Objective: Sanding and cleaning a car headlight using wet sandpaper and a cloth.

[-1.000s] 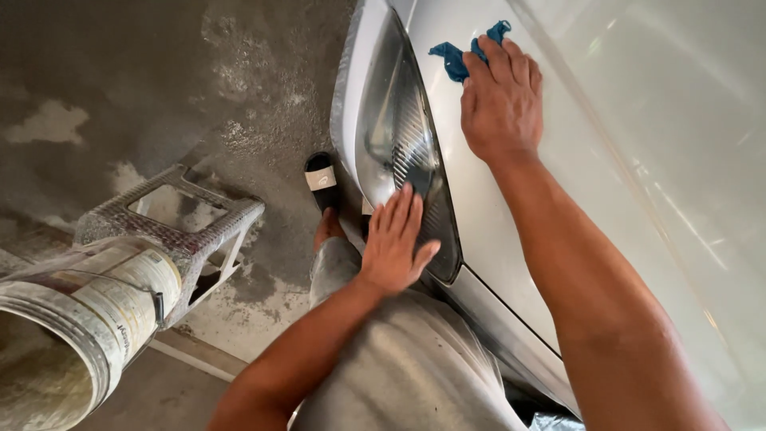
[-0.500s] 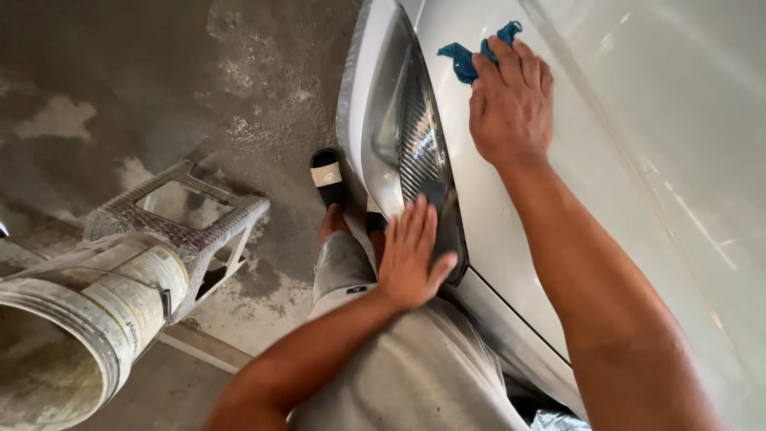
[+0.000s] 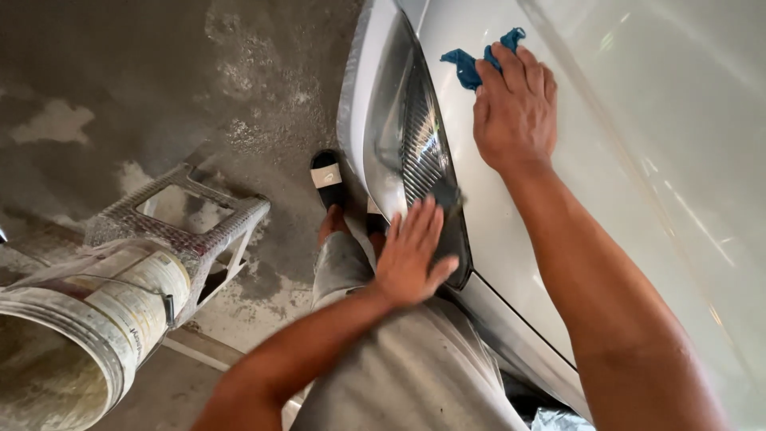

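A small crumpled blue cloth [image 3: 479, 60] lies pressed against the glossy white car body panel [image 3: 638, 160], far along it and just right of the long dark headlight lens [image 3: 415, 152]. Only two bunched ends of the cloth show (the rest is hidden under the palm). The right hand [image 3: 515, 112] lies flat on it, its fingers [image 3: 511, 68] stretched out and close together, with the cloth poking out just beyond the fingertips. The left hand [image 3: 411, 255] rests open on the near end of the headlight, fingers spread, holding nothing. To the right of the cloth the white panel runs on wide and smooth; to its left the lens edge is close. On the rough grey concrete floor [image 3: 159, 80], well to the left, stand a grey perforated plastic stool [image 3: 187, 223] and a dirty white plastic bucket [image 3: 88, 327]. A foot in a black sandal [image 3: 327, 179] stands just beside the bumper.
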